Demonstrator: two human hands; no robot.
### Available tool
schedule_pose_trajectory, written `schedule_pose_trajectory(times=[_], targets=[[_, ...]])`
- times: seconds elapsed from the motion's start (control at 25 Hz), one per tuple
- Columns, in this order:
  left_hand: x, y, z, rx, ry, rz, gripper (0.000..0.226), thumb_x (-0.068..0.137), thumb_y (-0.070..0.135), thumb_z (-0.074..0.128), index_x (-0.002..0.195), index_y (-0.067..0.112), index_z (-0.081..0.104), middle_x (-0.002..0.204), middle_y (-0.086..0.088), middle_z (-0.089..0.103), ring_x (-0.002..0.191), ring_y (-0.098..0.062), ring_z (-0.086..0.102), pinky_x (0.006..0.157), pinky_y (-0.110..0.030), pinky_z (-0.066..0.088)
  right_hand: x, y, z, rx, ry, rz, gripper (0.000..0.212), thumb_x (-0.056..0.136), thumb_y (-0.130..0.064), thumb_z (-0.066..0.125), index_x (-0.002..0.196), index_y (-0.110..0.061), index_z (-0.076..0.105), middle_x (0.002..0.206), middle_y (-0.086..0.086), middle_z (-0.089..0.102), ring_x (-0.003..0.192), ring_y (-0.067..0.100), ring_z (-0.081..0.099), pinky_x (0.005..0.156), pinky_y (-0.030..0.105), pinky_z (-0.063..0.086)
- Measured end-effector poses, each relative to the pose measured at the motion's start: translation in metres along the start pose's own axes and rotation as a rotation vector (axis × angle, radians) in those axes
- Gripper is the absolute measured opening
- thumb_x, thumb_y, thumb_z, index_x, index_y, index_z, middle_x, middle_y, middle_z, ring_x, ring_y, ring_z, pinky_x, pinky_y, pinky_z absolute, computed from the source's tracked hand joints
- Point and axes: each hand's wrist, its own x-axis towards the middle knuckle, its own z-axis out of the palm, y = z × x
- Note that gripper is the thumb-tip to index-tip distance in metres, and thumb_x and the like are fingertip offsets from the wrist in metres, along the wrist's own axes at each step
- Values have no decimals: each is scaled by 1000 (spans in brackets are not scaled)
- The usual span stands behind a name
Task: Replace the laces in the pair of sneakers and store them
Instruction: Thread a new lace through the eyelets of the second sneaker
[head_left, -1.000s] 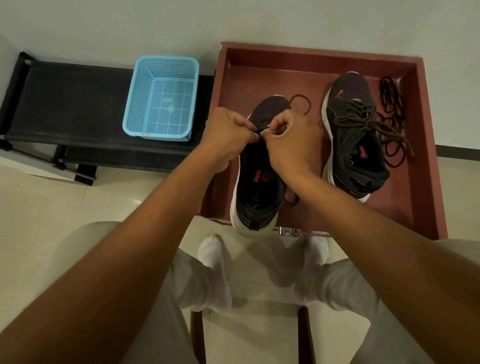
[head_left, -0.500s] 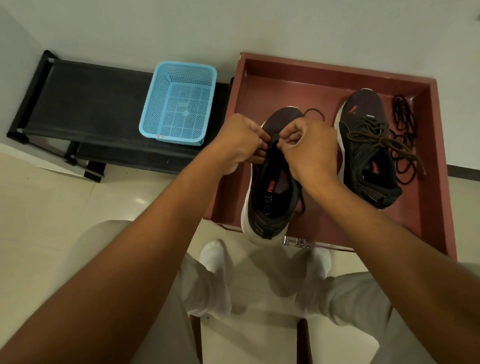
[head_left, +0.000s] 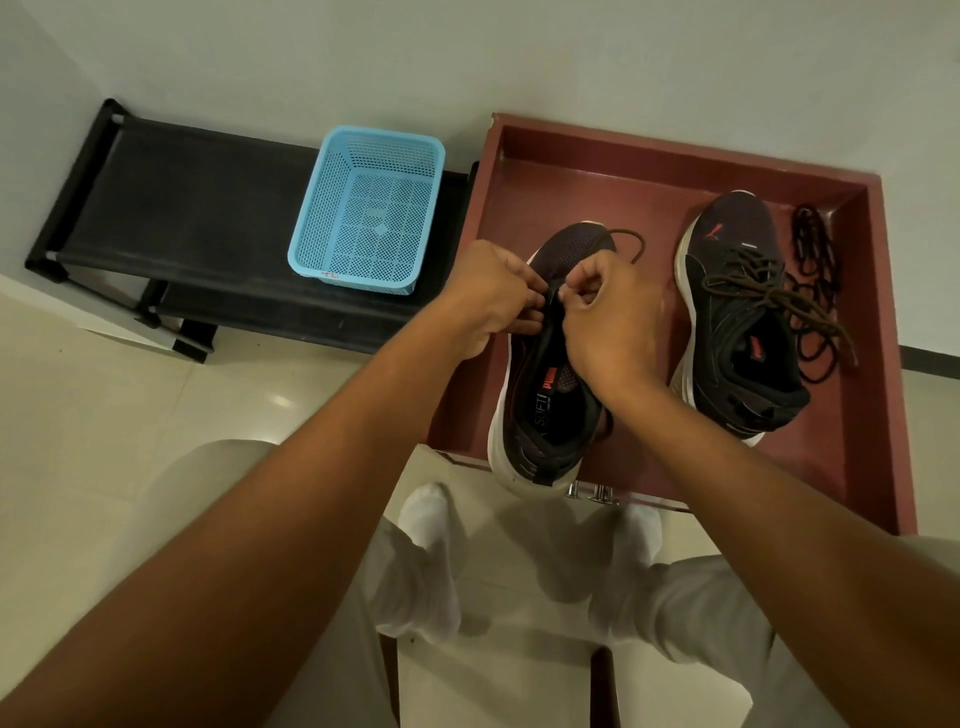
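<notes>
Two dark sneakers with white soles stand in a red-brown tray (head_left: 878, 364). The left sneaker (head_left: 545, 415) has its heel over the tray's near edge. My left hand (head_left: 488, 296) and my right hand (head_left: 608, 306) meet over its eyelet area, fingers curled and pinching near the tongue; what they pinch is hidden. A brown lace loop (head_left: 631, 244) lies by that shoe's toe. The right sneaker (head_left: 737, 322) is laced with a brown lace. A loose black lace (head_left: 815, 260) lies coiled to its right.
A light blue plastic basket (head_left: 369, 208) sits on a low black shoe rack (head_left: 182, 208) left of the tray, against the white wall. My knees and white-socked feet are below the tray on a pale tiled floor.
The view has shifted, so everything sits lower and further right in frame. Both hands stay together over the left sneaker's eyelets, fingers working slightly.
</notes>
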Motion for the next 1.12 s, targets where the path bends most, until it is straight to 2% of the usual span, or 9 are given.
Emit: schedule_pose_trajectory(times=[0.08,0.24,0.36,0.48,0.56,0.72,0.92,1.12], targets=[[-1,-1,2,0,5,-9,19,99,-11,53,105,-8,71,86,-18,70,62,-17,67,55,-24,61,0,1,2,-28,-5,-21,24,88,-11,73,85,-33,64,74,-17,64,73,6,65,85,46,57],[-2,5,3,2,11,-47,27,102,-11,44,107,-8,70,82,-16,67,61,-20,65,57,-25,62,6,3,-5,-119,-76,-87,16,89,-9,73,89,-25,70,82,-10,68,74,10,66,72,32,58],[-3,9,4,2,-12,-82,28,103,-10,41,111,-8,68,80,-15,65,59,-19,64,59,-28,62,6,1,-6,-206,-150,-117,16,92,-8,67,94,-23,68,84,-3,67,74,17,65,68,39,59],[-4,6,4,15,17,-43,32,102,-11,38,108,-11,69,78,-16,66,54,-18,65,52,-26,61,4,2,-3,-201,-144,-99,19,92,-9,66,94,-27,63,82,-6,65,79,21,65,76,46,58],[-4,5,3,17,21,-42,33,103,-10,37,108,-10,69,82,-17,68,57,-19,67,53,-26,61,2,3,0,-114,-112,-61,24,90,-6,68,91,-29,60,80,-12,64,77,16,65,81,47,57],[-7,13,4,-11,-6,-82,29,103,-9,40,113,-11,67,82,-17,64,60,-20,64,51,-25,59,0,6,2,-16,-61,19,35,84,2,66,84,-31,54,75,-13,64,71,10,65,85,52,56],[-4,10,6,1,-9,-91,30,104,-7,39,115,-11,67,84,-15,63,63,-21,64,53,-26,59,-1,6,2,3,-6,17,34,82,1,67,74,-29,54,64,-11,60,61,11,61,80,54,57],[1,5,6,21,16,-80,31,105,-6,39,109,-8,69,87,-16,66,63,-20,67,56,-27,62,0,6,2,-95,-20,-36,30,84,-3,70,75,-30,59,69,-14,61,65,9,60,88,48,54]])
